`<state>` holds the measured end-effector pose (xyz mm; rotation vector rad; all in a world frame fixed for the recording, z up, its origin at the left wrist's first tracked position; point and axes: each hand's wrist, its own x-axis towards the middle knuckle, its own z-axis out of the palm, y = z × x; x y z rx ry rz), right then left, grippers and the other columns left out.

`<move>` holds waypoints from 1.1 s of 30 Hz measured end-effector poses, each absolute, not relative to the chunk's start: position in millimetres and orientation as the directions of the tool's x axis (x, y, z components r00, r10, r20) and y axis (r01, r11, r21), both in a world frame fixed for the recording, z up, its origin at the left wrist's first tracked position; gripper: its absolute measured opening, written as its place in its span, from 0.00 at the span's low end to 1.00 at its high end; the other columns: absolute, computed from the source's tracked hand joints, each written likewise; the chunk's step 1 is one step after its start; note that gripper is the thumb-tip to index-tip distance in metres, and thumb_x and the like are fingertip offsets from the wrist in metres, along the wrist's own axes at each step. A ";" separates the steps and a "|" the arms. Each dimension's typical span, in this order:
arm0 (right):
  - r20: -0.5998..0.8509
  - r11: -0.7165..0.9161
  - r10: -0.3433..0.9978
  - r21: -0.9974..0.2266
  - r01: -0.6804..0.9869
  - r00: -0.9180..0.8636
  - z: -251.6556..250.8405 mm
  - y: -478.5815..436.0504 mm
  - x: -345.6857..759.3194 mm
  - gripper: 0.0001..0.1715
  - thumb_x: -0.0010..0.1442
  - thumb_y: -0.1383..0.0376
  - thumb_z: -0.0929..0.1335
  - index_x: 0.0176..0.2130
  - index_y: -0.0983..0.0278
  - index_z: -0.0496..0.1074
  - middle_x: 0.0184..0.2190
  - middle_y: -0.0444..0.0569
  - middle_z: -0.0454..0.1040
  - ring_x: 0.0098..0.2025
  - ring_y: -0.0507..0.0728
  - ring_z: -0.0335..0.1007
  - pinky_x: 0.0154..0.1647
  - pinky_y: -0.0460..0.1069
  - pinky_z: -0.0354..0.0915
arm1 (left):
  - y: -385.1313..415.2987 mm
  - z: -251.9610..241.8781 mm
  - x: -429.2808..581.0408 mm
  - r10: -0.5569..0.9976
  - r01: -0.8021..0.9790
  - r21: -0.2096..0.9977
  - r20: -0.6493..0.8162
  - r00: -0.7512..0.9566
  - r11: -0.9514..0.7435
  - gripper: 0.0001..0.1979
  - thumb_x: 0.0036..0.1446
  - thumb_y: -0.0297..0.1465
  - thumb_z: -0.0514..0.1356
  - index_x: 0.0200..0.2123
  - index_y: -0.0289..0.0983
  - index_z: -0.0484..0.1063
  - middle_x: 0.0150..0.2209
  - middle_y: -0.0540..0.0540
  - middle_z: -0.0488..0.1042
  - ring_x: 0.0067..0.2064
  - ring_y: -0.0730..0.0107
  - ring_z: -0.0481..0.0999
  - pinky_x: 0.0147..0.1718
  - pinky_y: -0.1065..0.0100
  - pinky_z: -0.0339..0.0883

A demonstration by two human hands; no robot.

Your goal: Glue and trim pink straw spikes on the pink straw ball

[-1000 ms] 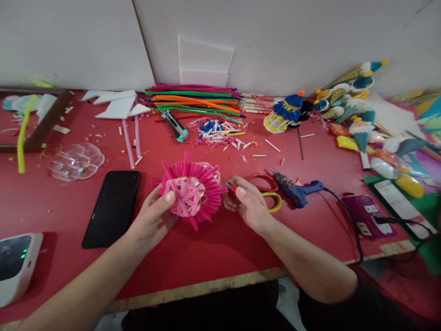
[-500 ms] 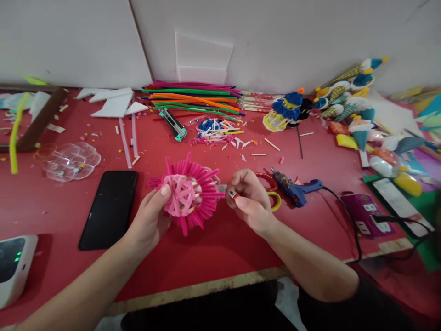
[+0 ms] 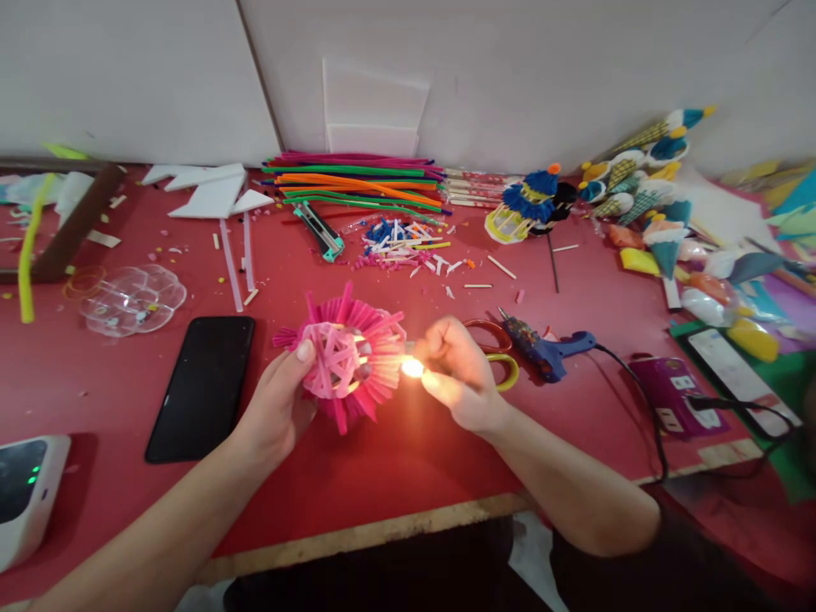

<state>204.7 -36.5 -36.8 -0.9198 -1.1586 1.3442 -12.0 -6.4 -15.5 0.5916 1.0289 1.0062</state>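
Observation:
My left hand (image 3: 285, 387) is closed on a pink pipe-cleaner craft (image 3: 348, 353), its thumb pressed on the lighter pink woven middle. Bright pink strands fan out around that middle, with pale sticks showing between them. At the craft's right side my right hand (image 3: 462, 378) is closed around a lighter, now mostly hidden by fingers and glare. A bright flame (image 3: 412, 367) burns at the thumb tip, right by the ends of the pink strands. Whether it touches them I cannot tell. Just behind the right hand lie scissors (image 3: 506, 372) with red and yellow handles.
A blue glue gun (image 3: 552, 348) with a black cord lies right of the scissors. A black phone (image 3: 201, 388) is left of my left hand. Farther back are a utility knife (image 3: 320, 231), scraps (image 3: 408, 242), and coloured pipe cleaners (image 3: 357, 183). A blue figure (image 3: 530, 202) stands behind.
The lighter has gone from unlit to burning, and its glow falls on the pink strands and fingers. Both hands stay in nearly the same place.

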 end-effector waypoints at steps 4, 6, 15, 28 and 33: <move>0.122 0.107 0.992 -0.952 -0.287 -0.036 -40.9 -33.3 206.7 0.16 0.60 0.61 0.72 0.36 0.56 0.58 0.27 0.37 0.59 0.27 0.51 0.51 0.31 0.49 0.52 | -7.4 -13.6 -11.3 0.887 -0.392 0.796 -0.428 0.176 0.462 0.26 0.40 0.49 0.79 0.36 0.38 0.83 0.31 0.44 0.85 0.41 0.52 0.86 0.38 0.62 0.82; 0.169 0.150 0.983 -0.963 -0.223 -0.071 -39.0 -33.3 209.3 0.15 0.58 0.64 0.71 0.36 0.57 0.60 0.27 0.38 0.61 0.27 0.51 0.53 0.31 0.50 0.53 | -7.2 -13.0 -11.2 0.885 -0.387 0.797 -0.438 0.157 0.463 0.24 0.40 0.49 0.79 0.35 0.39 0.82 0.31 0.44 0.85 0.42 0.52 0.86 0.41 0.60 0.82; 0.133 0.130 0.989 -0.991 -0.043 -0.060 -29.8 -36.4 211.5 0.14 0.56 0.63 0.71 0.36 0.57 0.60 0.27 0.39 0.65 0.26 0.51 0.55 0.27 0.49 0.52 | -7.6 -15.2 -10.3 0.883 -0.377 0.799 -0.433 0.178 0.468 0.23 0.43 0.49 0.77 0.34 0.38 0.83 0.38 0.38 0.86 0.54 0.40 0.84 0.54 0.49 0.79; 0.015 0.048 0.994 -0.949 -0.311 0.108 -39.2 -27.3 203.6 0.24 0.58 0.49 0.77 0.39 0.57 0.64 0.25 0.36 0.61 0.23 0.48 0.51 0.23 0.46 0.51 | -6.1 -13.4 -9.2 0.891 -0.421 0.788 -0.426 0.156 0.450 0.26 0.32 0.51 0.82 0.31 0.41 0.83 0.28 0.47 0.84 0.46 0.45 0.87 0.49 0.54 0.82; -0.156 -0.165 0.986 -0.936 -0.312 -0.053 -36.3 -21.8 198.8 0.26 0.50 0.50 0.80 0.36 0.58 0.67 0.27 0.37 0.70 0.21 0.46 0.56 0.19 0.44 0.51 | -6.1 -8.3 -8.6 0.892 -0.427 0.784 -0.415 0.180 0.451 0.25 0.34 0.49 0.81 0.29 0.39 0.82 0.27 0.47 0.84 0.45 0.47 0.87 0.52 0.54 0.81</move>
